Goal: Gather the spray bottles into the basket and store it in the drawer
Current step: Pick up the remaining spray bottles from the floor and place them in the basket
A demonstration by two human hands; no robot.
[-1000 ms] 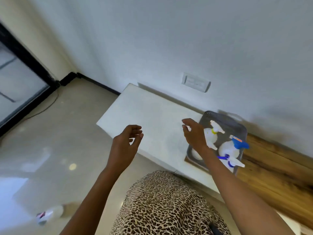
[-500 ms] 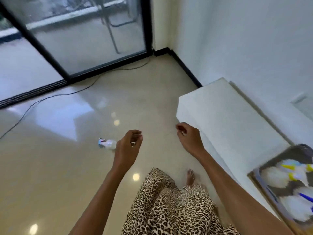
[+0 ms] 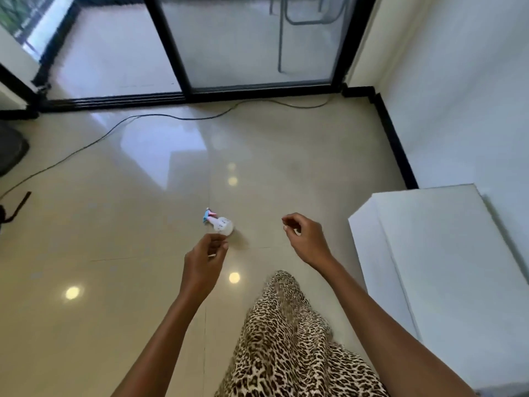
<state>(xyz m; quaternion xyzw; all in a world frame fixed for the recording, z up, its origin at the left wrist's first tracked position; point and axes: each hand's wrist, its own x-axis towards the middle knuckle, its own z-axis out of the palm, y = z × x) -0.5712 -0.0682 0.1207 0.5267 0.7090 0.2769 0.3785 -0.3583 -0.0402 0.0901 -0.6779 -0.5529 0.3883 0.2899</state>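
Saw the white cabinet (image 3: pixel 446 253) only in part, cut off by the right edge, with nothing of its front showing. Lost a dark object (image 3: pixel 11 150) at the far left to the frame edge and could not tell what it was; likewise a thin dark strip (image 3: pixel 23 200) below it. Followed a black cable (image 3: pixel 143 118) across the far floor (image 3: pixel 86 224) until it ran out of view at the left. Made out only blurred shapes through the glass door (image 3: pixel 243 44) at the far side. Found the bottle (image 3: pixel 219 223) lying on its side on the floor near the middle, white body toward the near right, blue and pink head toward the far left; could not read any marking on it, too small and soft. Found it just beyond the left hand (image 3: pixel 204 260), apart from it, not touched. Saw that hand held out low over the floor, back up, fingers (image 3: pixel 220 243) curled loosely toward the thumb, gripping nothing. Saw the right hand (image 3: pixel 307 239) held out at about the same height, farther right, between bottle and cabinet, wrist bent, fingers curled in loosely, also empty; could not see its palm. Saw both forearms reaching in bare from the near edge, elbows cut off. Saw a leopard-print skirt (image 3: pixel 294 339) between the arms, hiding the legs and the floor beneath.
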